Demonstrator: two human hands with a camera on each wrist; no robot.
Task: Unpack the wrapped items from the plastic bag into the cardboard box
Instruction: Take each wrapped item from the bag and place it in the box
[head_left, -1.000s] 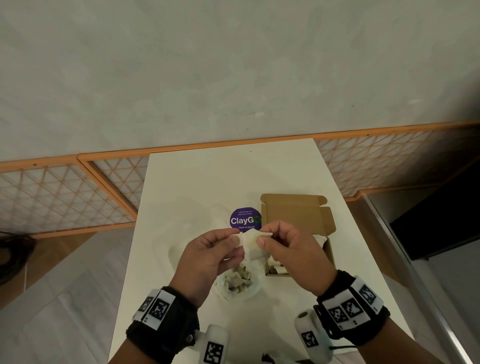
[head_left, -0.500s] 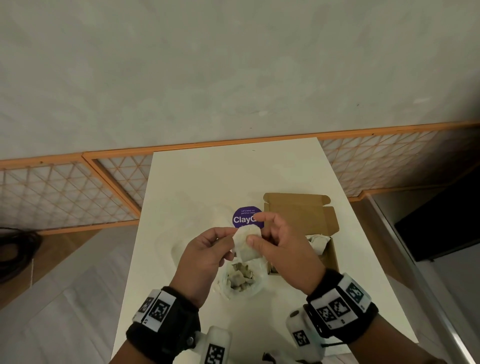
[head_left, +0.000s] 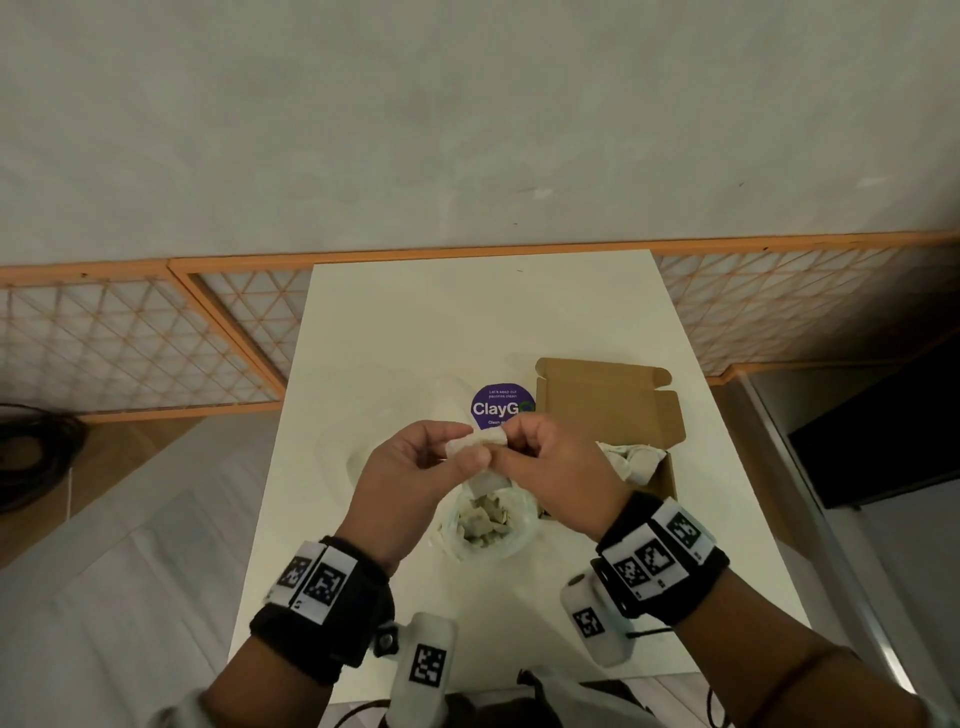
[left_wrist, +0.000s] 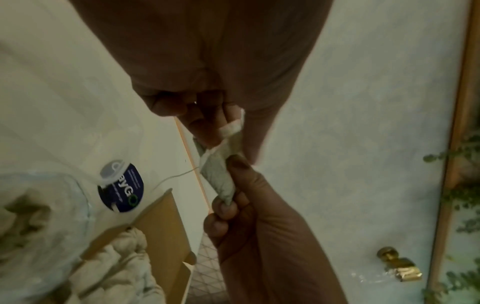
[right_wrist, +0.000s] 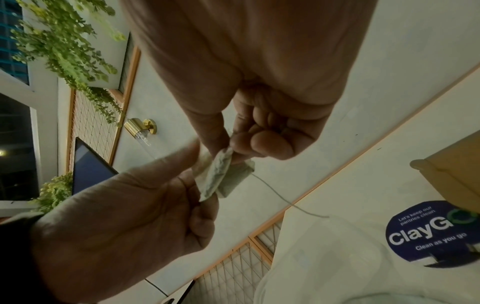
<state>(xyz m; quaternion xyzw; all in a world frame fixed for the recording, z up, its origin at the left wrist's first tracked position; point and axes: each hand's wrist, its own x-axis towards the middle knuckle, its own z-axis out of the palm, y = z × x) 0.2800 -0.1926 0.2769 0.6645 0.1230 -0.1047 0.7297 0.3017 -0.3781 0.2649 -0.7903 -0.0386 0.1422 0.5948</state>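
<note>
- I have both hands raised over the white desk (head_left: 467, 322), above the mouth of the clear plastic bag (head_left: 522, 538) that stands between my wrists; anything dropped here should fall back into the bag, not onto the desk.
- My left hand (head_left: 410, 478) pinches one end of a small pale paper-wrapped item (head_left: 475, 447), thumb against curled forefinger. The other fingers are folded in and hold nothing.
- My right hand (head_left: 550, 467) pinches the opposite end the same way; the right-wrist view shows its fingers (right_wrist: 262, 142) curled tight on the wrapper's corner. With a hand on each end, I judge I am tugging or twisting the wrapping apart, or squaring the packet up before stowing it.
- The left-wrist view shows the item (left_wrist: 221, 174) as a flat, creased, grey-green sachet stretched between the two pinches. A thin thread (right_wrist: 283, 200) trails from it, so it may be a tea bag; I cannot be sure.
- More crumpled pieces lie in the bag, so the unpacking is only part done.
- The open brown cardboard box (head_left: 608, 410) sits just right of the bag, lid flap standing back, close enough for a short carry. It already holds pale crumpled wrapped pieces (head_left: 634, 457).
- A round purple "ClayGo" sticker (head_left: 498, 408) lies on the desk beyond my hands, just beside the box.
</note>
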